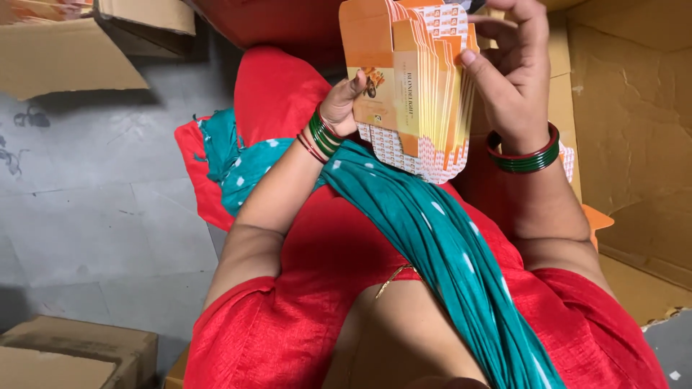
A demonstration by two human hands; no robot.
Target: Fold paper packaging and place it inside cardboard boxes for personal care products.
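Note:
I hold a thick stack of flat, unfolded orange and white cartons [414,86] upright above my lap. My left hand [344,101] grips the stack's left side, thumb pressed on its front face. My right hand [513,68] clasps the right side, fingers curled over the top edge and thumb against the stack's edge. Green and red bangles circle both wrists. Under the hands lie my red clothing and a teal scarf with white dots [432,230].
A large open cardboard box [634,130] stands at the right. Flattened cardboard [65,50] lies at the upper left on the grey floor [94,194]. More brown boxes [72,353] sit at the lower left.

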